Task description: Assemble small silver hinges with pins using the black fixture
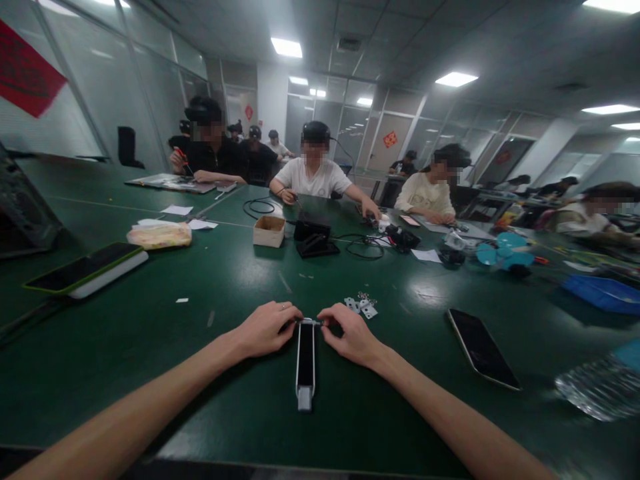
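Observation:
A long, narrow device [306,357] with a black middle and a white rim lies on the green table, pointing away from me. A light grey block [305,398] forms its near end. Across its far end runs a thin pale bar [309,322], partly covered by my fingers. My left hand [269,328] pinches the bar's left end, thumb and fingers together. At the right end my right hand [351,335] does likewise, with its fingers curled. Just beyond my right hand lie small metal plates [367,308] and several tiny screw-like pieces [365,295].
A phone [483,348] and a clear plastic bottle [597,387] lie to the right, near a blue tray [603,293]. Ahead stand a small box [269,231] and a black stand [315,240]. A green-edged device [85,269] lies left. Several people work across the table.

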Demonstrator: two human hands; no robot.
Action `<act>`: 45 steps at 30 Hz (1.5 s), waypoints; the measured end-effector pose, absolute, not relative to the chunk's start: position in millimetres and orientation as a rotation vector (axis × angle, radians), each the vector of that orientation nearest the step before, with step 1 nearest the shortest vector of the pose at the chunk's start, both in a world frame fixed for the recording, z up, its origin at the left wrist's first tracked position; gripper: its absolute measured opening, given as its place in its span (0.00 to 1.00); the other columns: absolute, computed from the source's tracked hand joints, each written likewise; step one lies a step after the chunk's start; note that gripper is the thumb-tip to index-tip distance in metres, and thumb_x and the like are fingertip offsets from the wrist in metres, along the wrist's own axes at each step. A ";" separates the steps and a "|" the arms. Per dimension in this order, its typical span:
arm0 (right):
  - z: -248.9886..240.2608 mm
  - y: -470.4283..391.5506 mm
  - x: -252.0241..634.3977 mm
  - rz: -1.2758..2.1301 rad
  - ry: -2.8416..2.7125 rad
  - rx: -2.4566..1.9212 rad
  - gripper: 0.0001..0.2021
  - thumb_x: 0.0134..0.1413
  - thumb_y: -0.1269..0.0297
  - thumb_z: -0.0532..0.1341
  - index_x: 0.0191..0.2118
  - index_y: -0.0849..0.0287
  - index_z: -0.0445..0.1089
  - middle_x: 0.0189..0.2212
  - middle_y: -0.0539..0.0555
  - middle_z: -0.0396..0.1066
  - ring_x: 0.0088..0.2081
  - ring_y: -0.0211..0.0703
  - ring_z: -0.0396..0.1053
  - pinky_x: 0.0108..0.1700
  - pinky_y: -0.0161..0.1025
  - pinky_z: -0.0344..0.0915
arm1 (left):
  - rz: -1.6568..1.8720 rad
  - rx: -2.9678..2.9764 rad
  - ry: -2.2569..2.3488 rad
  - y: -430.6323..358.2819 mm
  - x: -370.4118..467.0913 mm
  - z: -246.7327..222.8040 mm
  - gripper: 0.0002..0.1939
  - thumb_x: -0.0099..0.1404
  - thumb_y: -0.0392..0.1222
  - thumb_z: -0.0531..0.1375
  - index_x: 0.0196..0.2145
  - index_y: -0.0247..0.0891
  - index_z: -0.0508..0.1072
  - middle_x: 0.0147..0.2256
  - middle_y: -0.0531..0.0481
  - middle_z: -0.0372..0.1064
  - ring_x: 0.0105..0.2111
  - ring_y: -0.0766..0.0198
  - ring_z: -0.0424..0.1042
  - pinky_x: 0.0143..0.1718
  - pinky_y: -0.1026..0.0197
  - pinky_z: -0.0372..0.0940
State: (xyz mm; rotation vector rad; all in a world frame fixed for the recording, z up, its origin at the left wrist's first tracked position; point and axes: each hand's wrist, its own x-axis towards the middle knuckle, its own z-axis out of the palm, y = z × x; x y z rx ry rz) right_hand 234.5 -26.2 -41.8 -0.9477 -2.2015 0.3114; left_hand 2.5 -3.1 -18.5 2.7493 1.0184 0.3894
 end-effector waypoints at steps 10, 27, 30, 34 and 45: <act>-38.9 -26.7 234.9 0.311 -2.222 -0.918 0.12 0.51 0.76 0.58 0.42 0.60 0.67 0.32 0.53 0.67 0.34 0.41 0.66 0.36 0.39 0.66 | 0.385 2.719 1.014 -3.7 2.2 -16.8 0.12 0.66 0.34 0.51 0.44 0.37 0.71 0.40 0.47 0.71 0.38 0.59 0.71 0.39 0.60 0.64; -33.8 -27.4 232.1 0.353 -2.230 -0.974 0.09 0.53 0.76 0.57 0.40 0.60 0.67 0.34 0.55 0.69 0.37 0.42 0.67 0.39 0.40 0.67 | 0.393 2.713 1.019 -3.4 0.9 -19.4 0.12 0.65 0.34 0.51 0.43 0.38 0.70 0.39 0.47 0.71 0.36 0.60 0.71 0.39 0.59 0.64; -35.1 -26.7 231.6 0.345 -2.234 -0.958 0.08 0.54 0.76 0.56 0.40 0.59 0.67 0.34 0.54 0.68 0.38 0.43 0.66 0.40 0.41 0.67 | 0.396 2.718 1.020 -3.9 0.9 -20.5 0.12 0.64 0.34 0.51 0.43 0.37 0.70 0.39 0.47 0.71 0.36 0.60 0.71 0.38 0.60 0.65; -35.6 -26.2 232.0 0.358 -2.254 -0.941 0.08 0.56 0.75 0.56 0.41 0.60 0.67 0.36 0.55 0.68 0.40 0.43 0.66 0.42 0.41 0.66 | 0.395 2.722 1.019 -3.6 0.6 -21.3 0.11 0.65 0.34 0.51 0.43 0.37 0.70 0.39 0.47 0.71 0.36 0.60 0.71 0.38 0.60 0.65; -33.6 -27.4 232.6 0.401 -2.311 -1.001 0.09 0.58 0.74 0.57 0.44 0.60 0.67 0.40 0.56 0.69 0.43 0.45 0.65 0.45 0.45 0.65 | 0.384 2.733 0.996 -4.9 2.3 -18.2 0.12 0.65 0.34 0.51 0.44 0.36 0.70 0.39 0.46 0.71 0.37 0.61 0.71 0.39 0.61 0.64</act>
